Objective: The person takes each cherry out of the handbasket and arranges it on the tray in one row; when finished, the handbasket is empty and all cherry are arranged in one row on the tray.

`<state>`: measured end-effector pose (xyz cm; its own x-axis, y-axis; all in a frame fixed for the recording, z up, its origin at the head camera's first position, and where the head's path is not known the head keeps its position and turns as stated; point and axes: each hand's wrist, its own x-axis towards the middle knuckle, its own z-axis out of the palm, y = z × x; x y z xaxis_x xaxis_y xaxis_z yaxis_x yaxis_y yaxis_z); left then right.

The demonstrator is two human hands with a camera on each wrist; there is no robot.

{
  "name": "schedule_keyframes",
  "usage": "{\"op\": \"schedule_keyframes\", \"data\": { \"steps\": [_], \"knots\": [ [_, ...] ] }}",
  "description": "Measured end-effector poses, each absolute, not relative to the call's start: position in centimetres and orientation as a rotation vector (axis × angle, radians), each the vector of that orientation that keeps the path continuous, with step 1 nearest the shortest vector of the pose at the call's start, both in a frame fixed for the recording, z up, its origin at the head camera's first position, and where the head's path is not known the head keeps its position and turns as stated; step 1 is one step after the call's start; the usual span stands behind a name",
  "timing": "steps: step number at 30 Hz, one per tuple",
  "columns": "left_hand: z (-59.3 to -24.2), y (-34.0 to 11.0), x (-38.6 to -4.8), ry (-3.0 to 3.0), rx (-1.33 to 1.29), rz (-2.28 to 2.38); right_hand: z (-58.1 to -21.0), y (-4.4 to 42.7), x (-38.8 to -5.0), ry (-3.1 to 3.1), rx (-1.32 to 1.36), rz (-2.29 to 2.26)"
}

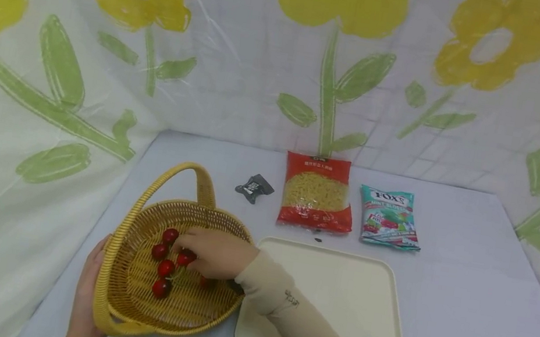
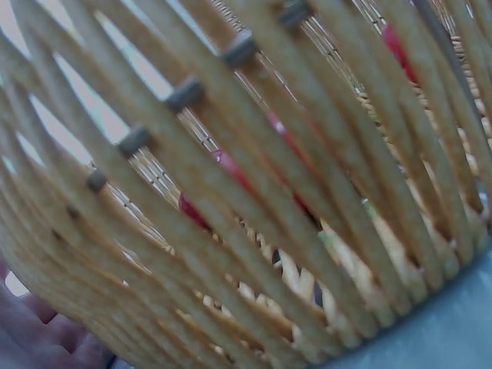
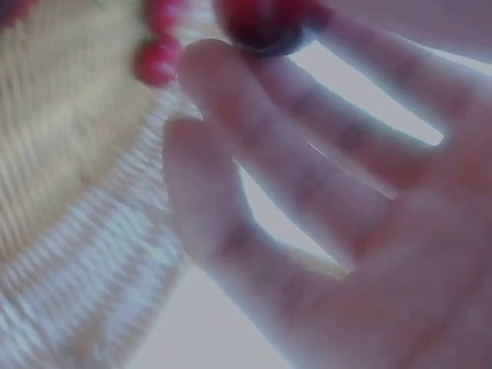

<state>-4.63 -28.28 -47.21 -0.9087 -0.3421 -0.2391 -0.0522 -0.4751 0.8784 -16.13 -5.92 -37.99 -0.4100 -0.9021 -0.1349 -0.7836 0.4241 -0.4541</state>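
Observation:
On the left stands a yellow wicker basket [image 1: 234,225] with a tall handle. Several red cherries [image 1: 166,269] lie inside it. My right hand [image 1: 216,252] reaches in over its right side. Thumb and fingers pinch a dark red cherry [image 1: 185,259]; in the right wrist view this cherry [image 3: 265,27] sits at the fingertips, the thumb out of sight. Against the basket's outer left side rests my left hand [image 1: 88,290], its fingers partly hidden behind the handle. The left wrist view shows mostly the woven wall [image 2: 254,177], with the hand [image 2: 50,334] blurred at lower left.
Right of the basket lies a cream tray [image 1: 348,310], with my right forearm across it. Behind stand a red pasta bag [image 1: 317,194], a teal candy bag [image 1: 389,218] and a small dark packet [image 1: 254,187]. A flowered cloth [image 1: 233,68] hangs at the back.

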Motion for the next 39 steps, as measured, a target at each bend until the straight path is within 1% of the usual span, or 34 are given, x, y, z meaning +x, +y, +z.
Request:
{"op": "schedule_keyframes", "data": {
  "steps": [4,8,12,16,20,25,29,34,37,39],
  "knots": [
    [-46.9,-28.2,-5.0,-1.511,0.535,-2.508,-36.2,-2.2,-16.6,2.406,-1.451,-0.692],
    [-46.9,-28.3,-4.9,-1.539,0.575,-2.481,-36.1,1.5,-16.8,2.408,-1.287,-0.999],
    [-47.1,-28.4,-4.7,-1.566,0.627,-2.444,-37.6,4.6,-16.9,2.381,-1.033,-1.210],
    [-47.0,-28.2,-4.6,-1.570,0.606,-2.447,-39.9,6.5,-16.9,2.398,-0.854,-1.253],
    [-47.1,-28.2,-4.6,-1.587,0.592,-2.439,-42.1,7.1,-16.7,2.469,-0.682,-1.239],
    [-47.2,-28.2,-4.6,-1.611,0.589,-2.416,-44.1,6.5,-16.3,2.611,-0.449,-1.130],
    [-47.0,-28.2,-4.6,-1.624,0.580,-2.401,-45.1,5.7,-15.7,2.680,-0.405,-1.020],
    [-47.0,-28.1,-4.6,-1.599,0.558,-2.415,-45.6,5.0,-15.2,2.683,-0.393,-1.001],
    [-47.2,-28.3,-4.8,-1.586,0.565,-2.424,-46.0,4.8,-15.2,2.695,-0.398,-0.988],
    [-47.2,-28.6,-5.3,-1.606,0.620,-2.420,-46.2,4.7,-15.2,2.709,-0.399,-0.965]
  ]
}}
